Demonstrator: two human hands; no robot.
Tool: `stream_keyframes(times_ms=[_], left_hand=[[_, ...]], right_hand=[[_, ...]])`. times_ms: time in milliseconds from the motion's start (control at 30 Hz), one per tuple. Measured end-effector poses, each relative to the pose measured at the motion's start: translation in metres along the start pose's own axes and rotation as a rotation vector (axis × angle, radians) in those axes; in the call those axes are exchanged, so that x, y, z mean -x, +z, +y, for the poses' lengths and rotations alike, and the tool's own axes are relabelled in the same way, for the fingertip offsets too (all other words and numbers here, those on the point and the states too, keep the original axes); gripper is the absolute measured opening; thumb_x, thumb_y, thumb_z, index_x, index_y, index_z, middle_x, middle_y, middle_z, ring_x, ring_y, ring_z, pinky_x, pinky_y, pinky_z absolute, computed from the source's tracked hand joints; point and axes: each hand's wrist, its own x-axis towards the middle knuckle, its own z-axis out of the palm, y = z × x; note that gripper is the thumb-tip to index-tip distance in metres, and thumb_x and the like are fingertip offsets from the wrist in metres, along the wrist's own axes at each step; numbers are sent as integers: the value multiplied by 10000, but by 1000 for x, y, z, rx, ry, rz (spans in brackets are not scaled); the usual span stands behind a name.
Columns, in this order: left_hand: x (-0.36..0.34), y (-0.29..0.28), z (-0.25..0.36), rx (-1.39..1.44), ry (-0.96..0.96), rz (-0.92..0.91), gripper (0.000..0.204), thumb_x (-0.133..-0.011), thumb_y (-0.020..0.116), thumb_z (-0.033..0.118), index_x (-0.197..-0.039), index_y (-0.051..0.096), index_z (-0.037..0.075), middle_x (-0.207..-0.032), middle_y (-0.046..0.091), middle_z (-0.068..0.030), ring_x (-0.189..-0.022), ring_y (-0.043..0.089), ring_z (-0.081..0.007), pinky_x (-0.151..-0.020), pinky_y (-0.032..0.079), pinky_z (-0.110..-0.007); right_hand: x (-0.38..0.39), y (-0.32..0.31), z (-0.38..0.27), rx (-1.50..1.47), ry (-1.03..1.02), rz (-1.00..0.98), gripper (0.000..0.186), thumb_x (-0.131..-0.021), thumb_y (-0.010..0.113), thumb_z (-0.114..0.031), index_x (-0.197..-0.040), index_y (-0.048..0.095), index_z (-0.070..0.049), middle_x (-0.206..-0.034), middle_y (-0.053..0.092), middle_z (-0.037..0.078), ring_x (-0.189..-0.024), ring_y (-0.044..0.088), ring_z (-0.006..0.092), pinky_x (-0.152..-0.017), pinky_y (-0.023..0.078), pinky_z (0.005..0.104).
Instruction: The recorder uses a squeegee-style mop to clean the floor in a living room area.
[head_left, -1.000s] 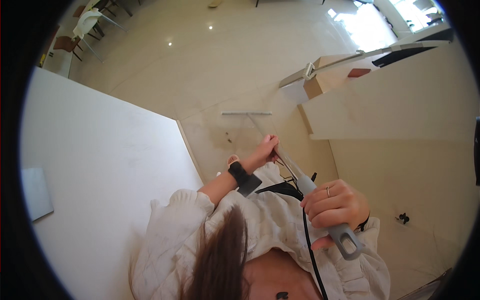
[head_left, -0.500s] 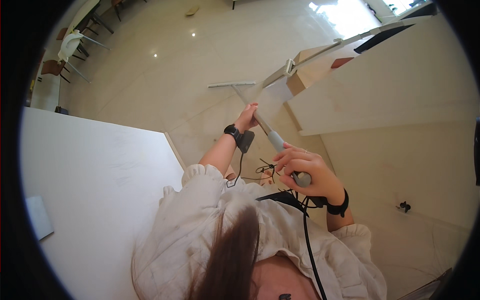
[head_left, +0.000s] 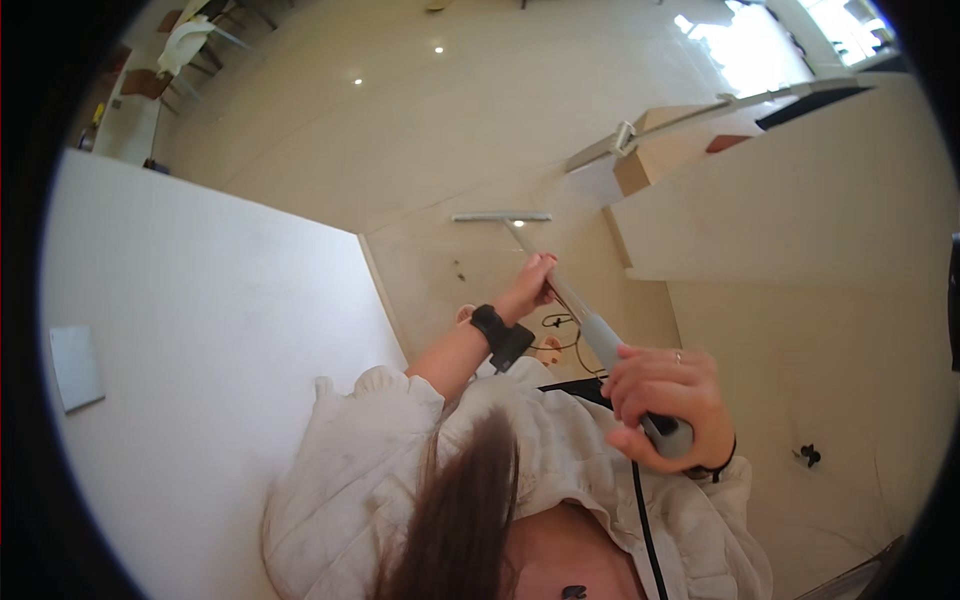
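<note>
A long-handled floor squeegee [head_left: 503, 217] with a thin, wide pale bar for a head lies slantwise in front of me, its head against the tiled floor. Lower down on its pole, my left hand [head_left: 533, 285] is closed around the shaft. My right hand [head_left: 678, 400] wraps the grey grip [head_left: 600, 338] near the top end, close to my body. Dark bands circle both wrists, and a black box hangs under the left one. Part of the handle is hidden behind the right fingers.
To my left stands a white panel [head_left: 210, 290] with a grey plate [head_left: 78, 368]. A pale partition [head_left: 780, 200] rises on the right, beside a cardboard box [head_left: 645, 165]. Chairs [head_left: 185, 45] stand at the far left. Black cables [head_left: 575, 335] dangle before my body, above a bare foot [head_left: 550, 348].
Both hands have shifted right and toward me along with the squeegee. Its head has come nearer across the floor. The view has shifted too.
</note>
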Motion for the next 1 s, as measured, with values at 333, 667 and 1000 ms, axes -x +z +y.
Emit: stream_keyframes(times_ms=[333,667,1000], left_hand=[[65,-12,17,135,27,-3,229,-892,491,256,-1054,391,129,-719,484,-29,-505,483,-112,-416,373,-236],[87,-88,95,288,246,126,321,-879,492,200,-1153,332,155,-735,462,-20,-500,437,-91,-426,402,-222],[58,-140,177,334,422,165,548,-838,555,122,-1301,272,197,-869,489,-16,-647,481,-100,-621,448,-292]], right_hand=[[-19,16,-14,-242,-345,-32,261,-675,728,-116,-582,495,-46,-572,532,46,-535,575,202,-639,557,348],[-71,35,-18,-217,-423,-298,144,-703,685,-68,-675,547,-35,-743,597,81,-742,633,233,-712,543,398],[-163,23,1,19,-149,-306,151,-655,637,25,-795,610,-24,-1187,563,234,-1097,572,379,-724,514,320]])
